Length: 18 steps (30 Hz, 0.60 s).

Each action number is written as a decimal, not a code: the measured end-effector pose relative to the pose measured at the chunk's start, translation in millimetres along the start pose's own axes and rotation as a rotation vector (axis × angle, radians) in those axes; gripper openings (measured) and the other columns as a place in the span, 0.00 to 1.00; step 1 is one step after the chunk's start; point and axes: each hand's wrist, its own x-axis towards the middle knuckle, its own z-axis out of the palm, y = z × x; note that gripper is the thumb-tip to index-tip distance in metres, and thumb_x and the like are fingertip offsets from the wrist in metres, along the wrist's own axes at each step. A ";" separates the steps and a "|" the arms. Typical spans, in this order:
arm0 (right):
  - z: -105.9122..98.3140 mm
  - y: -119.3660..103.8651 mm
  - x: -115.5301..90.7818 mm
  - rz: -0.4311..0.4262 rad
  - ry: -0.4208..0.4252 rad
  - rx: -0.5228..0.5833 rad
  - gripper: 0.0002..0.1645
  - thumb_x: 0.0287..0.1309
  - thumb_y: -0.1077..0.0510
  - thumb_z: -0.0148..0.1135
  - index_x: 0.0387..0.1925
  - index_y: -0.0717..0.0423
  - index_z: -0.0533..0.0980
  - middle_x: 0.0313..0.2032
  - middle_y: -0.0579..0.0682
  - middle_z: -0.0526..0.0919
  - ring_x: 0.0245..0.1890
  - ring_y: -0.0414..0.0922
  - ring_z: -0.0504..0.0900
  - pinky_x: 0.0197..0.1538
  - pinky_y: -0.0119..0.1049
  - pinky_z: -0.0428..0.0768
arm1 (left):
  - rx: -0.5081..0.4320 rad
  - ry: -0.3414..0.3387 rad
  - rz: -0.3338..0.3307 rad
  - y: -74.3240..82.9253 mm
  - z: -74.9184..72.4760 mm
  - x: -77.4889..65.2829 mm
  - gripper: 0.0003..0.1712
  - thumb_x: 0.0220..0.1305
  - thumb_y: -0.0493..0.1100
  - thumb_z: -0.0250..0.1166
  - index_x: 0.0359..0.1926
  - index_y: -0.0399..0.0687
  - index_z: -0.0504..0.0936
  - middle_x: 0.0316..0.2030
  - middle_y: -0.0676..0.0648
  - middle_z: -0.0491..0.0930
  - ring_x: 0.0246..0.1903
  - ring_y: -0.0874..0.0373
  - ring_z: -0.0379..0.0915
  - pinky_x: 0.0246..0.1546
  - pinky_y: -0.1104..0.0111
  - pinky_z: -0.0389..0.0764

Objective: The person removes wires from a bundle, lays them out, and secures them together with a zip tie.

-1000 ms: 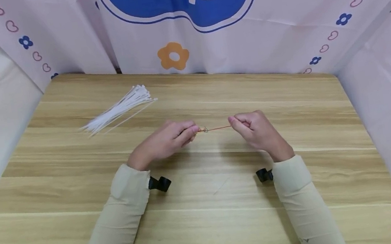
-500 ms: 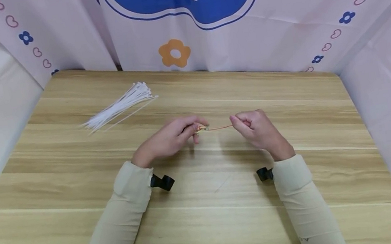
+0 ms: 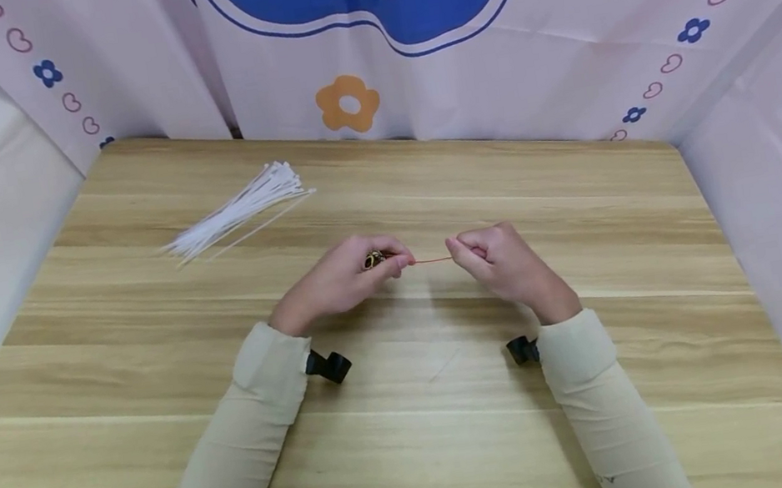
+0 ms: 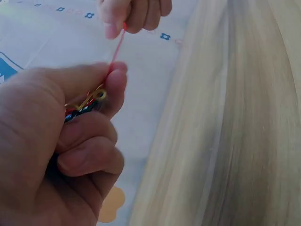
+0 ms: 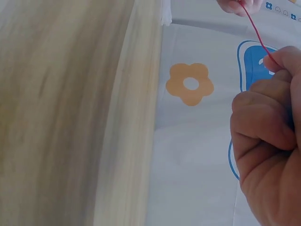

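Observation:
My left hand (image 3: 332,282) grips a small dark bundle (image 3: 372,259) of coloured strands, mostly covered by the palm. In the left wrist view the bundle (image 4: 83,112) shows dark blue, red and yellow strands, with a yellow loop at its end. Between thumb and index finger, the same hand pinches a thin red wire (image 3: 431,260). Curled fingers of my right hand (image 3: 508,264) hold the wire's other part, across a short gap. In the right wrist view the red wire (image 5: 256,30) bows slightly between both hands; its end is hidden in the right fist.
White cable ties (image 3: 242,211) lie fanned in a pile on the wooden table (image 3: 423,458), behind and left of the hands. A printed cloth (image 3: 526,80) hangs along the table's back edge. A black wrist-worn mount (image 3: 329,367) juts inward from the left sleeve.
My left fingers have opened and regripped, turning the bundle back into the palm and pinching the red wire instead. My right hand has come slightly left, so the gap between the hands is shorter.

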 end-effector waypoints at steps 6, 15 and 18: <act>-1.0 2.1 0.0 -0.052 0.018 -0.041 0.32 0.77 0.62 0.56 0.14 0.51 0.58 0.15 0.38 0.53 0.16 0.32 0.51 0.23 0.26 0.52 | 0.063 0.075 -0.059 1.0 3.5 0.6 0.15 0.83 0.47 0.57 0.47 0.43 0.86 0.32 0.48 0.83 0.29 0.56 0.74 0.35 0.64 0.76; -3.4 -3.5 -0.1 -0.121 0.048 -0.050 0.31 0.74 0.64 0.57 0.14 0.53 0.57 0.17 0.36 0.51 0.18 0.31 0.50 0.24 0.25 0.50 | -0.097 0.101 -0.201 7.0 4.2 -0.2 0.19 0.86 0.47 0.48 0.51 0.39 0.81 0.33 0.48 0.79 0.29 0.54 0.65 0.33 0.64 0.68; -4.4 -5.3 -0.9 -0.118 0.057 -0.044 0.31 0.74 0.64 0.57 0.14 0.53 0.56 0.17 0.36 0.51 0.18 0.30 0.49 0.25 0.25 0.50 | -0.154 0.117 -0.239 8.5 2.7 -0.5 0.18 0.86 0.48 0.48 0.52 0.40 0.80 0.35 0.48 0.79 0.29 0.54 0.64 0.33 0.66 0.67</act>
